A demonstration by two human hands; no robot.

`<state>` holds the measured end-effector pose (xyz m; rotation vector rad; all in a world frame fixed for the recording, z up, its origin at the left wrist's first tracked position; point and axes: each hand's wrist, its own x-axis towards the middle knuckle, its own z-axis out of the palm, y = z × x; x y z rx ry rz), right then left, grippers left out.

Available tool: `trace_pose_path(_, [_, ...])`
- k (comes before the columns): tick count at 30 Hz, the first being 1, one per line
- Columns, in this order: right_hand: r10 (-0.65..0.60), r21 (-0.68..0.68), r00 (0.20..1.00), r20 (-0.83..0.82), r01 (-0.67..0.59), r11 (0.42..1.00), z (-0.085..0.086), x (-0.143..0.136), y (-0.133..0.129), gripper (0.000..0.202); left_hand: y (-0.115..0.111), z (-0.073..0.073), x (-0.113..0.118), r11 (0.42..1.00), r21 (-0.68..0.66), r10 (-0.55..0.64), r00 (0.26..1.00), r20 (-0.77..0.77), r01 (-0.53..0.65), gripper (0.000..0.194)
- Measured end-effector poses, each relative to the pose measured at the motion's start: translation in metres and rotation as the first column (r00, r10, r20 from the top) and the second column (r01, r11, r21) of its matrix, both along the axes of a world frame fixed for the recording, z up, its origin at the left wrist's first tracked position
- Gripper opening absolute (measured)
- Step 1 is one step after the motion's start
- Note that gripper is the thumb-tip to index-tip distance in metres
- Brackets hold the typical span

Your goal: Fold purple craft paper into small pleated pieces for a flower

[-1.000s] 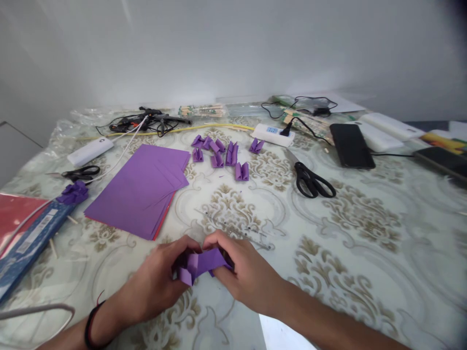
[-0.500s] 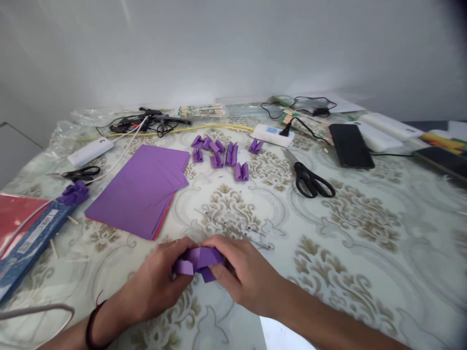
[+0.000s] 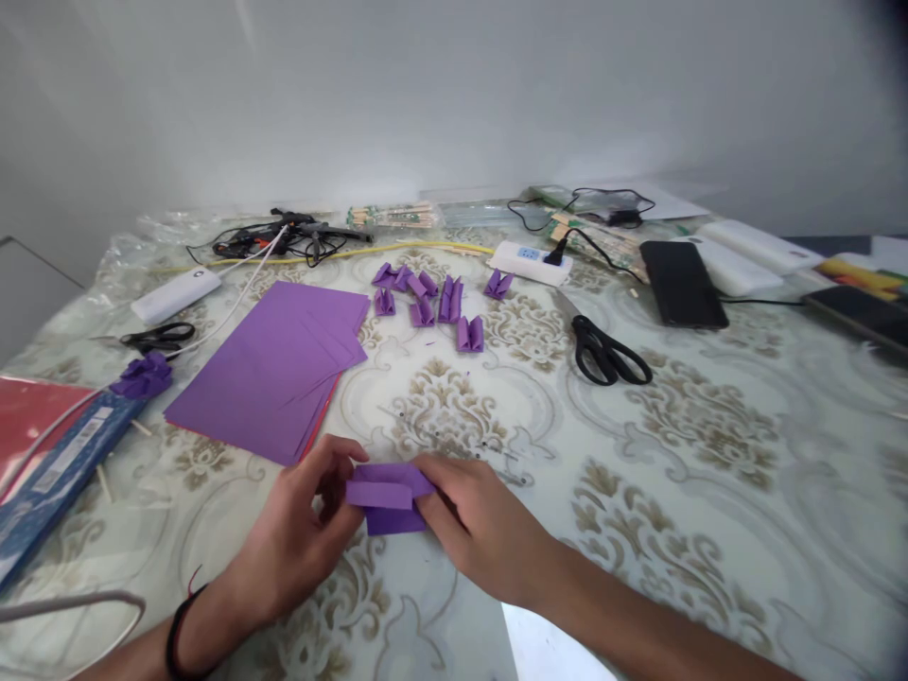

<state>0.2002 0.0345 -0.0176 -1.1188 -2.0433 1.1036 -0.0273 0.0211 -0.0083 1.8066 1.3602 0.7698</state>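
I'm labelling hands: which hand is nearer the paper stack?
Left. The left hand is by the near corner of the paper stack; the right hand sits farther off, to the right.

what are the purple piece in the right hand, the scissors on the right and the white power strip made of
Purple piece: apparently matte paper; thin, with straight folds and no visible shine. Scissors: the black handles look like smooth plastic, rounded and evenly coloured; the blade looks like metal, thin and grey. Power strip: probably hard plastic, from its smooth, white, moulded look.
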Motion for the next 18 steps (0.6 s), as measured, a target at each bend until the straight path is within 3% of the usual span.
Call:
trace_pose_path(3, [0.007, -0.015, 0.999, 0.037, -0.007, 1.0, 0.0, 0.0, 0.0, 0.023, 0.001, 0.0, 0.001, 0.999, -0.005, 0.038, 0.999, 0.003, -0.038, 0.021])
trace_pose_path(6, [0.008, -0.03, 0.999, 0.031, -0.007, 1.0, 0.001, -0.001, 0.0, 0.024, 0.003, 0.004, 0.003, 0.998, -0.056, 0.008, 0.997, -0.073, -0.012, 0.004])
trace_pose_path(9, [-0.01, -0.026, 1.0, 0.017, 0.011, 1.0, 0.001, -0.002, 0.001, 0.026, 0.004, 0.009, 0.005, 0.994, -0.097, -0.078, 0.977, -0.199, 0.06, 0.019])
trace_pose_path(13, [-0.03, -0.019, 1.0, -0.005, 0.03, 0.999, 0.001, -0.002, 0.0, 0.027, 0.003, 0.011, 0.005, 0.982, -0.114, -0.184, 0.918, -0.351, 0.153, 0.02])
trace_pose_path(18, [-0.046, -0.013, 0.999, -0.02, 0.046, 0.999, 0.002, -0.001, -0.001, 0.027, 0.002, 0.01, 0.005, 0.983, -0.081, -0.184, 0.923, -0.337, 0.166, 0.03])
